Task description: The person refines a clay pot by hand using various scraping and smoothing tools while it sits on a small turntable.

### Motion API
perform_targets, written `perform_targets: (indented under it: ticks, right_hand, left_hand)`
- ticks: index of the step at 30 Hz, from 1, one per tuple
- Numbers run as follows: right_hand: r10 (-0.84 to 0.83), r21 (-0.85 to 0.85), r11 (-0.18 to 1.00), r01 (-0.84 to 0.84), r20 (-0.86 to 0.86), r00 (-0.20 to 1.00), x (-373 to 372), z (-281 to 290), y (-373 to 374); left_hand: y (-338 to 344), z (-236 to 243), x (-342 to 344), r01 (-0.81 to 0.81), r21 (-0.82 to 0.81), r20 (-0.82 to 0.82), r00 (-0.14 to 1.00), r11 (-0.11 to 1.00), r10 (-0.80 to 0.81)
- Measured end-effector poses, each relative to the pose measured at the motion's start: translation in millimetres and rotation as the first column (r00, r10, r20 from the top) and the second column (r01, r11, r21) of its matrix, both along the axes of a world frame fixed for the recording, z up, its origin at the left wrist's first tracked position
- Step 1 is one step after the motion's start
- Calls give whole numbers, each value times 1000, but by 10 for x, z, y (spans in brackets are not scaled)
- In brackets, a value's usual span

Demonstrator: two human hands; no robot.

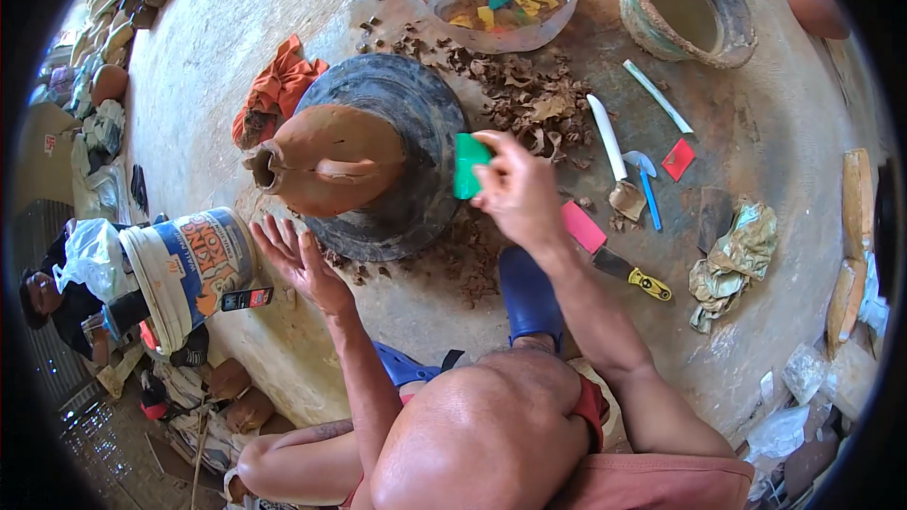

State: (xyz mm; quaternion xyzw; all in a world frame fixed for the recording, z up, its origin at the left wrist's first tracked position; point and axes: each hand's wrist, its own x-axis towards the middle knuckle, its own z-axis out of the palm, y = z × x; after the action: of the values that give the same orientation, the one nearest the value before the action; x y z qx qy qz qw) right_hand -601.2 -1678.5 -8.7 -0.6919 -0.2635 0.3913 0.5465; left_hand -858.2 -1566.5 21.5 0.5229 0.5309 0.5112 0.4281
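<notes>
A brown clay jug (338, 170) with a spouted mouth stands on a dark round turntable (425, 123) on the floor. My right hand (518, 191) pinches a green flat scraper (469, 167) just right of the turntable, apart from the jug. Below the jug's mouth, my left hand (307, 263) is open with its fingers spread, holding nothing and not plainly touching the clay. Curled brown clay shavings (529, 85) lie around the turntable's far right side, with more below it.
Beyond the turntable sit a clear basin (567, 14) with coloured scrapers and a crusted water bucket (642, 28). An orange cloth (283, 80) lies left. Right are a blue-handled tool (650, 198), a yellow-handled putty knife (647, 283) and a crumpled cloth (742, 255). A paint bucket (203, 255) stands left.
</notes>
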Motion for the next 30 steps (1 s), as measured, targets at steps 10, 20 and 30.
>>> perform_targets:
  ticks: [10, 20, 30]
  right_hand:
    - [122, -41, 992, -116, 188, 974, -480, -383, 822]
    - [-16, 4, 1000, 16, 63, 998, -734, -322, 804]
    - [-69, 197, 975, 103, -171, 983, -803, 94, 646]
  left_hand:
    - [186, 232, 307, 205, -2, -205, 958, 979, -201]
    - [205, 174, 367, 180, -4, -222, 959, 984, -177]
    - [257, 143, 247, 223, -7, -268, 939, 975, -216]
